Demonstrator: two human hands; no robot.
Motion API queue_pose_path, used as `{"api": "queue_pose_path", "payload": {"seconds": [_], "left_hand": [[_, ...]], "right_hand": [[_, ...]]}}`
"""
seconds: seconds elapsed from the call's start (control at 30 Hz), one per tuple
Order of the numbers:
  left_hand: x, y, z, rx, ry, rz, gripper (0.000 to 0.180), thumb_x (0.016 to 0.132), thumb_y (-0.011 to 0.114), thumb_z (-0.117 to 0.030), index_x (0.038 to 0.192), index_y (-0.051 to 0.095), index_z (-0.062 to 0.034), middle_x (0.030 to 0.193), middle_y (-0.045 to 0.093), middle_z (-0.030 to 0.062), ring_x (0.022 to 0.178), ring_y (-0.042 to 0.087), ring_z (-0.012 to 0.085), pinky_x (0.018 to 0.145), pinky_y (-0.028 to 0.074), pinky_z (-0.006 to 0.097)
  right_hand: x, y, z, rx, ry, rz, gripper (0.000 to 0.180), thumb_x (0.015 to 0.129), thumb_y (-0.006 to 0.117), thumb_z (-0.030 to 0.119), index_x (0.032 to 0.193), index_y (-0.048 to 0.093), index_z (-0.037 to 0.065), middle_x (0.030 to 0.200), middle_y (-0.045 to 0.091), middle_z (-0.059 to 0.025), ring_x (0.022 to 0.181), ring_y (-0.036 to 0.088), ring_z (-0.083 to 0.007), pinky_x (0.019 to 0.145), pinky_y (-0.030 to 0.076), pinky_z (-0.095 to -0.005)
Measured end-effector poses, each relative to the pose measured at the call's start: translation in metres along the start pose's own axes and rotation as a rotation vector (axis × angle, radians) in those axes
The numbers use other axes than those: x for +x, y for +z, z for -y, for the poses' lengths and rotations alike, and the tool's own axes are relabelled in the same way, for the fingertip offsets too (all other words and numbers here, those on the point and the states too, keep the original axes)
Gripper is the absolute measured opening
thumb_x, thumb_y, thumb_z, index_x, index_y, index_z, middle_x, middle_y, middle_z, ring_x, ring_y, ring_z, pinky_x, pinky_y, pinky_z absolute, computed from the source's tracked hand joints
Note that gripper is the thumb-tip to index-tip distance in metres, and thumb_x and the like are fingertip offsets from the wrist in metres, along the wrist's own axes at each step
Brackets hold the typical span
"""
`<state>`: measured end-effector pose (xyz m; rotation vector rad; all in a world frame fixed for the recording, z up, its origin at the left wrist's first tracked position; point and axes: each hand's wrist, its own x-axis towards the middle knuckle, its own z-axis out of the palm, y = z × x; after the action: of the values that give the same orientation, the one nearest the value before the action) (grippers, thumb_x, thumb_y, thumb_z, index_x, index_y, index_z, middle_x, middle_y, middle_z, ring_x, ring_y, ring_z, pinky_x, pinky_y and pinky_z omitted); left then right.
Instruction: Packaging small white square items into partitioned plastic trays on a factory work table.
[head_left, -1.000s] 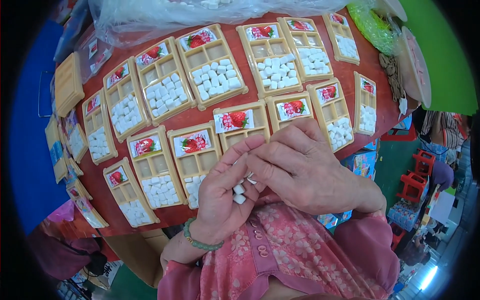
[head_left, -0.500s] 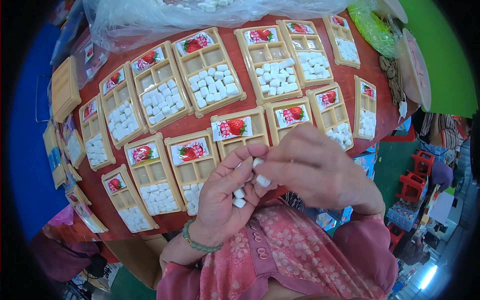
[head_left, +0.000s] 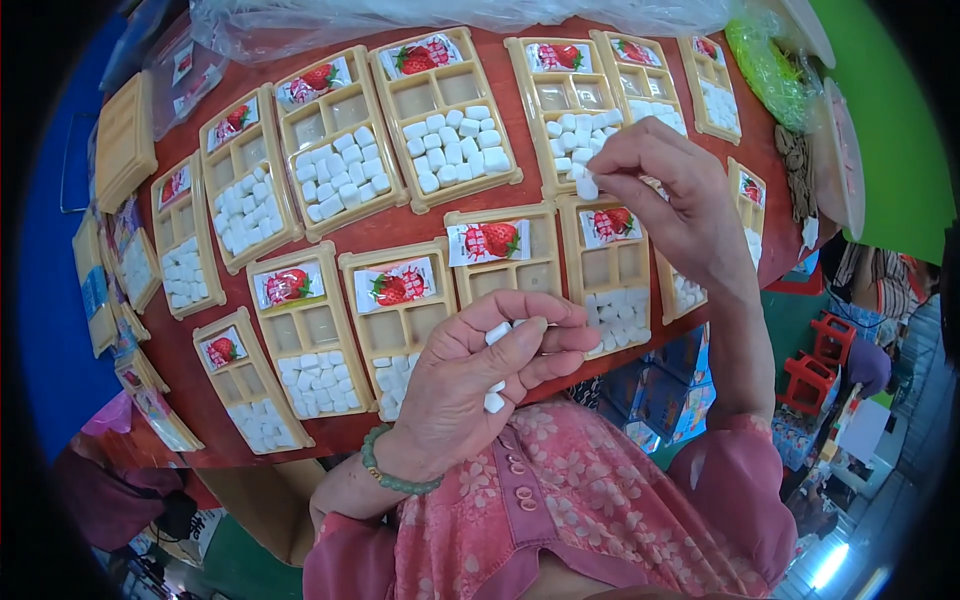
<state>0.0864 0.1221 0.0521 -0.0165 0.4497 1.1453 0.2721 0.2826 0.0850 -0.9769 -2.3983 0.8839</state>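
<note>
My left hand (head_left: 478,378) is cupped over the near edge of the red table (head_left: 400,225), holding several small white cubes (head_left: 496,335) between palm and fingers. My right hand (head_left: 668,200) is stretched out over the trays, pinching one white cube (head_left: 587,188) between thumb and fingertips above a beige tray (head_left: 572,105) part-filled with white cubes. Just below it lies a tray (head_left: 612,275) with a strawberry card and cubes in its near compartment. The tray (head_left: 503,262) beside my left hand shows only a strawberry card.
Many beige compartment trays (head_left: 340,140) with strawberry cards and white cubes cover the table. A stack of empty trays (head_left: 122,140) sits at the far left. A clear plastic bag (head_left: 440,15) lies along the far edge, a green mesh item (head_left: 765,60) at the right.
My right hand has left my left hand with one cube and reached away up and to the right over the trays. My left hand stays cupped near the table edge.
</note>
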Motion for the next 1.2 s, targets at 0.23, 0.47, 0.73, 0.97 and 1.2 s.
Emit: {"api": "queue_pose_path", "payload": {"seconds": [0.23, 0.47, 0.73, 0.97, 1.2], "left_hand": [[-0.003, -0.007, 0.0, -0.042, -0.038, 0.023, 0.023, 0.103, 0.051, -0.009, 0.122, 0.056, 0.0046, 0.123, 0.061, 0.0195, 0.111, 0.066, 0.0287, 0.091, 0.059, 0.035], [-0.004, -0.009, 0.004, -0.067, -0.079, 0.063, 0.021, 0.104, 0.049, -0.009, 0.119, 0.057, 0.0036, 0.12, 0.062, 0.0181, 0.106, 0.068, 0.0248, 0.086, 0.059, 0.032], [-0.005, -0.009, 0.004, -0.043, -0.098, 0.062, 0.02, 0.105, 0.049, -0.012, 0.116, 0.057, 0.0027, 0.118, 0.062, 0.017, 0.098, 0.068, 0.0221, 0.08, 0.058, 0.029], [-0.007, -0.009, 0.004, -0.04, -0.099, 0.068, 0.02, 0.105, 0.049, -0.013, 0.115, 0.057, 0.002, 0.116, 0.061, 0.0161, 0.097, 0.068, 0.0215, 0.08, 0.058, 0.028], [-0.007, -0.01, 0.002, 0.001, -0.132, 0.077, 0.019, 0.105, 0.049, -0.013, 0.115, 0.057, 0.0016, 0.116, 0.061, 0.0157, 0.097, 0.068, 0.0212, 0.08, 0.057, 0.027]], "right_hand": [[0.009, 0.014, -0.011, -0.037, -0.026, 0.011, 0.014, 0.087, 0.065, -0.006, 0.1, 0.068, -0.001, 0.096, 0.064, -0.0089, 0.088, 0.064, -0.0176, 0.076, 0.052, -0.028], [0.013, 0.014, -0.002, 0.023, 0.05, -0.054, 0.012, 0.085, 0.069, -0.003, 0.096, 0.067, -0.002, 0.095, 0.063, -0.0083, 0.087, 0.064, -0.0167, 0.075, 0.051, -0.0271], [0.013, 0.018, -0.006, -0.128, -0.057, 0.014, 0.011, 0.084, 0.07, -0.001, 0.095, 0.069, -0.001, 0.096, 0.063, -0.008, 0.086, 0.065, -0.0171, 0.073, 0.052, -0.0284], [0.011, 0.012, -0.008, -0.194, -0.109, 0.072, 0.016, 0.086, 0.069, 0.0, 0.101, 0.07, 0.0, 0.097, 0.064, -0.0086, 0.087, 0.066, -0.0203, 0.074, 0.052, -0.0303], [0.016, 0.016, -0.005, -0.323, -0.119, 0.024, 0.011, 0.082, 0.071, 0.0, 0.091, 0.066, 0.004, 0.087, 0.066, -0.0057, 0.084, 0.064, -0.0231, 0.079, 0.047, -0.0338]]}}
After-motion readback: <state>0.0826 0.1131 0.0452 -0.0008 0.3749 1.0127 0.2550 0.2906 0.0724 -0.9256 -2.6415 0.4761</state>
